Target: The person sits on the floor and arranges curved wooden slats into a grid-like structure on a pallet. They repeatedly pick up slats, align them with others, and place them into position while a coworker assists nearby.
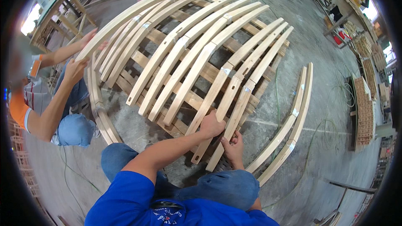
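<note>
Long pale curved wooden bars lie side by side on a slatted wooden pallet, some with slots cut in them and clear tape wrapped round their middles. My left hand is closed on a slotted wooden bar near its close end. Against the right edge of the rightmost wooden bar, my right hand has its fingers bent round the side; its fingertips are partly hidden. On the left, a co-worker's hands hold the end of another curved bar raised above the row.
Two more curved bars lie on the concrete floor to my right. Others rest between the co-worker and the pallet. A thin green hose trails over the floor. Workbenches and stacked wood stand along the right.
</note>
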Demonstrator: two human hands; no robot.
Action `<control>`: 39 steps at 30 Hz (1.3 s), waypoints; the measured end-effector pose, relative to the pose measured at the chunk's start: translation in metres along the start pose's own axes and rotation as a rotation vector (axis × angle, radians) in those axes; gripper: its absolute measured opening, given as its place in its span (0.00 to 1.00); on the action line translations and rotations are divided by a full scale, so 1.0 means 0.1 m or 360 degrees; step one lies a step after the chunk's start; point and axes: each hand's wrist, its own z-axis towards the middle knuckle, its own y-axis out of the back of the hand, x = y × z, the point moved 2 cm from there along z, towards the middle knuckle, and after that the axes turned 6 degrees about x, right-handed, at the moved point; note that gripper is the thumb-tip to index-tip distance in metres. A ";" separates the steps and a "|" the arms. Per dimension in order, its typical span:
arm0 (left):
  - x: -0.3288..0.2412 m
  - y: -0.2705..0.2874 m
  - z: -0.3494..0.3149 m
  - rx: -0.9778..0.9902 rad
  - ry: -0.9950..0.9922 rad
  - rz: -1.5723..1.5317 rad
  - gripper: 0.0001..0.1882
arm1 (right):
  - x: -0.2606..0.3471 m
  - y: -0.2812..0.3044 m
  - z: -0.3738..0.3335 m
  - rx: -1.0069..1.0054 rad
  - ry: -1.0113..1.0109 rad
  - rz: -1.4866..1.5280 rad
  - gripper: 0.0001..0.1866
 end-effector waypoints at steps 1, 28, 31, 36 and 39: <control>0.01 0.01 0.00 0.0031 0.0050 0.0096 0.31 | 0.02 -0.02 -0.02 0.0012 -0.0010 0.0010 0.38; 0.04 0.66 0.08 -0.0190 -0.0250 0.0668 0.30 | 0.04 0.01 -0.14 0.0040 0.0006 -0.0203 0.39; 0.07 0.62 0.08 -0.0251 -0.0393 0.0678 0.29 | -0.05 0.03 -0.07 0.0037 0.0097 -0.0183 0.39; -0.10 0.65 0.05 -0.0055 -0.0376 0.0778 0.28 | -0.04 0.04 -0.10 0.0042 -0.0009 -0.0134 0.41; -0.20 0.98 0.19 -0.0489 -0.0574 0.0919 0.28 | 0.09 0.10 -0.16 -0.0022 -0.0074 -0.0420 0.42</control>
